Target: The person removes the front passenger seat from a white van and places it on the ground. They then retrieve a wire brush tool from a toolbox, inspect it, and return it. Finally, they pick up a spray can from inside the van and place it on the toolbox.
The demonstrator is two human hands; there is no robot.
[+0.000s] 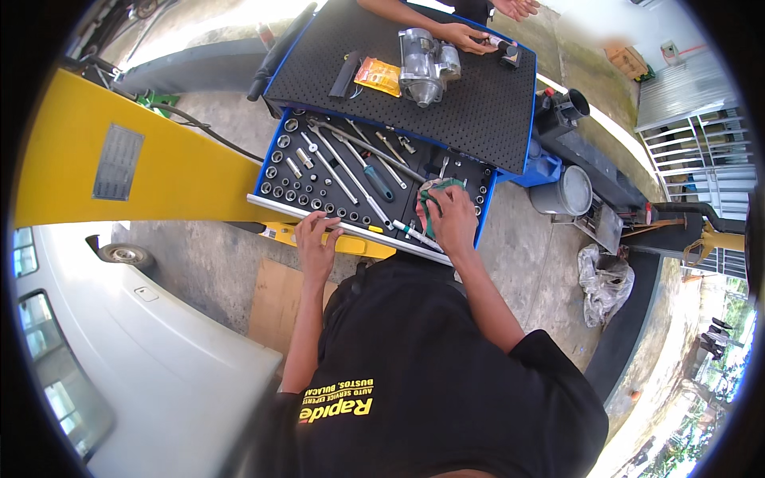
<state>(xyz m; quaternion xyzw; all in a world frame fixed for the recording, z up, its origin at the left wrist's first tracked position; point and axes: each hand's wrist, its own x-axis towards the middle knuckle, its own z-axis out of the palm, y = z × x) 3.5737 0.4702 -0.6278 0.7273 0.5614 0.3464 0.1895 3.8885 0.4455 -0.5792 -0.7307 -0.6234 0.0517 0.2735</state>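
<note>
My right hand is closed around a bunched green and reddish cloth rag at the right part of an open tool drawer. My left hand is at the drawer's silver front edge, its bent fingers hooked over the rim. Inside the drawer, several sockets stand along the left side. Long ratchet handles and bars lie slantwise in the middle, beside a screwdriver with a dark teal handle. A white and green pen-like tool lies near the front edge, just below the rag.
On the cart's black perforated top stand a metal starter motor and a yellow packet. Across it, another person's hand holds a small dark cylindrical part. A yellow machine post and a white vehicle are left; a grey bucket stands right.
</note>
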